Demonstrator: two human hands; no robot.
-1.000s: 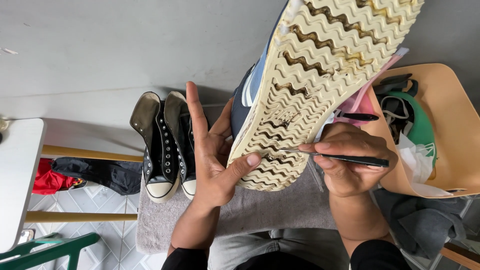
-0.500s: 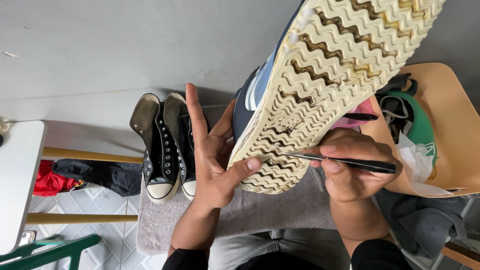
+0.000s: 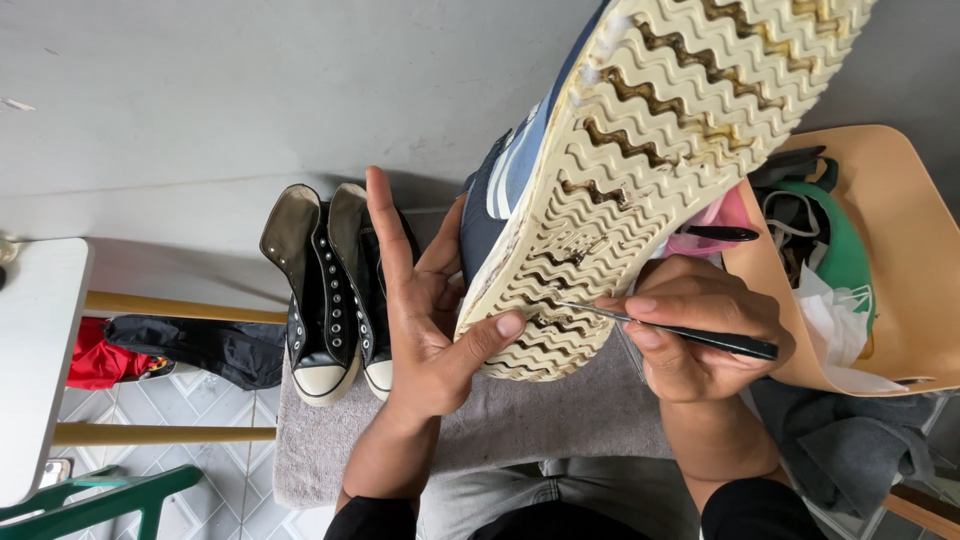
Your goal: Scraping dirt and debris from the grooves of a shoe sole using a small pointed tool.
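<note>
The shoe (image 3: 640, 170) had tipped a little higher than a second before, sole up and filling the view, and the thin black pick (image 3: 680, 333) had slid down along the grooves toward the heel. That told me the digging in the tread was moving on, groove by groove; dark dirt showed in several channels near the middle. The left hand (image 3: 425, 320) cradled the heel, thumb pressed on the sole edge, fingers spread upright. The right hand (image 3: 700, 335) pinched the pick, its tip in the tread. To the right, a tan chair seat (image 3: 900, 250) served as a bin: green cloth, white bag, dark straps. Black high-tops (image 3: 330, 290) stood on the grey towel (image 3: 560, 420).
</note>
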